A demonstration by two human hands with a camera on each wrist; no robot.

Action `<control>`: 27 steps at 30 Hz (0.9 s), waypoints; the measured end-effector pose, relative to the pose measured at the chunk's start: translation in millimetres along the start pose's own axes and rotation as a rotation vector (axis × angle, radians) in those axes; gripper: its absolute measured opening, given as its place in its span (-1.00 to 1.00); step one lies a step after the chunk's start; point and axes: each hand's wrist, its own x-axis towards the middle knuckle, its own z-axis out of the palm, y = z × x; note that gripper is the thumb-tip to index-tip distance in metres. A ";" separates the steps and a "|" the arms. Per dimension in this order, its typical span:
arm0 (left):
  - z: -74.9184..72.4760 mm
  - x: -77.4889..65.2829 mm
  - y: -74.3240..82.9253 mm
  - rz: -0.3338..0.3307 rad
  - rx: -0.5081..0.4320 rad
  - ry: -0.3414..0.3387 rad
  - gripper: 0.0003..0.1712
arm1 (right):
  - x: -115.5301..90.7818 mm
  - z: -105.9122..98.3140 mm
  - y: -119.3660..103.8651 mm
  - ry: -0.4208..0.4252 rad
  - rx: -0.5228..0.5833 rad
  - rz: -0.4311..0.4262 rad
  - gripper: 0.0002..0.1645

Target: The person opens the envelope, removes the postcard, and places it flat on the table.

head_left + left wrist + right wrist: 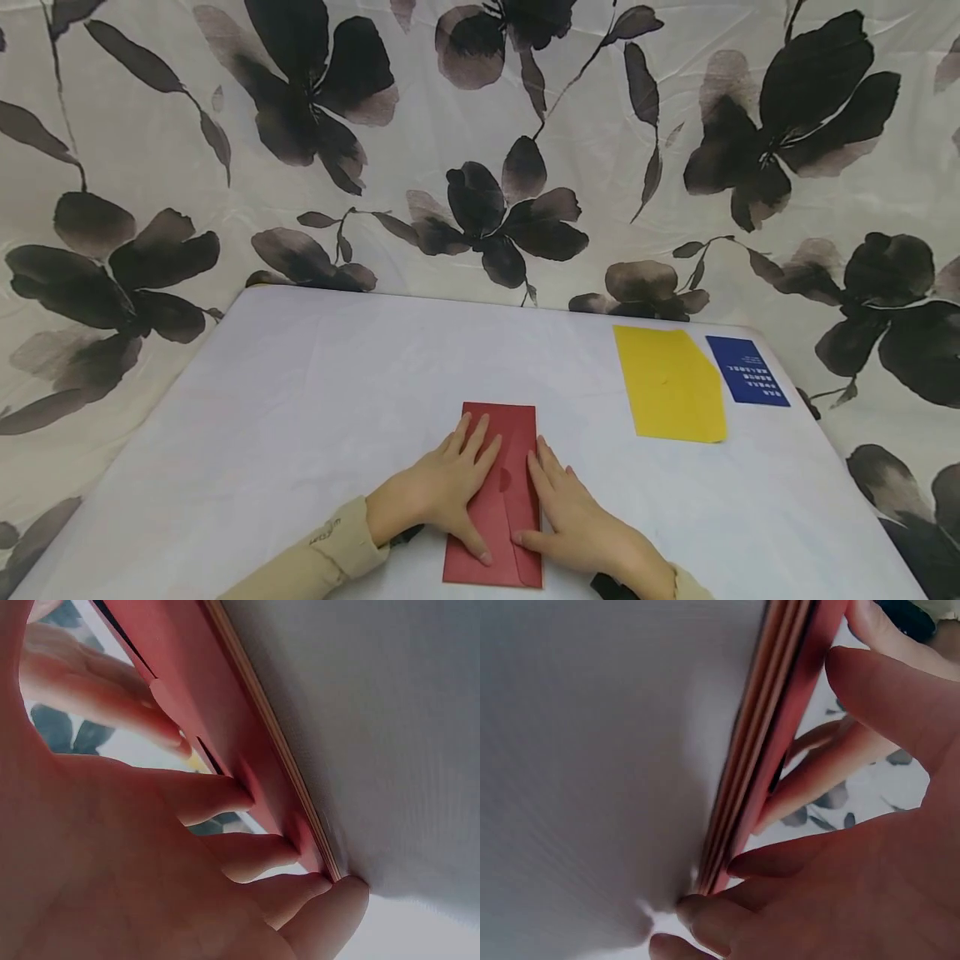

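While a white bench (300,400) is carrying the things and a black-and-white floral cloth (637,233) is showing behind it, a beige left sleeve (337,546) is coming in from the lower left. Beyond its cuff, the left hand (453,479) is lying spread, its fingertips pressing on the upper half of a red envelope (504,508) and its thumb resting lower down on it. In the left wrist view, 1 fingertip is reaching down beside the envelope's left edge, which is showing several thin layers.

The envelope is lying flat near the middle of the bench's near side, its long sides running away from the person, with a flap (522,504) sitting along its right side. To the right, the right hand (573,512) is keeping its fingers nearly straight along the right edge, its thumb standing apart and touching the envelope's top face; neither hand is pinching it.

Farther right and well apart, a yellow paper sheet (670,385) with 1 slanting corner is lying flat. Just beside it, a dark blue card (747,371) is bearing white print too small to read.
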 end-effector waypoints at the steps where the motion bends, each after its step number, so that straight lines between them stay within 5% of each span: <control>1: 0.3 0.2 -0.2 -0.001 -0.001 0.000 0.58 | 0.2 0.5 0.2 -0.002 -0.006 0.001 0.16; 16: 4.8 2.8 1.3 0.006 0.045 0.005 0.67 | 0.8 3.3 1.5 -0.005 -0.107 0.004 0.25; 27: 7.7 4.1 -0.4 0.004 0.027 0.001 0.68 | 3.5 9.1 -5.7 0.001 -0.006 0.046 0.33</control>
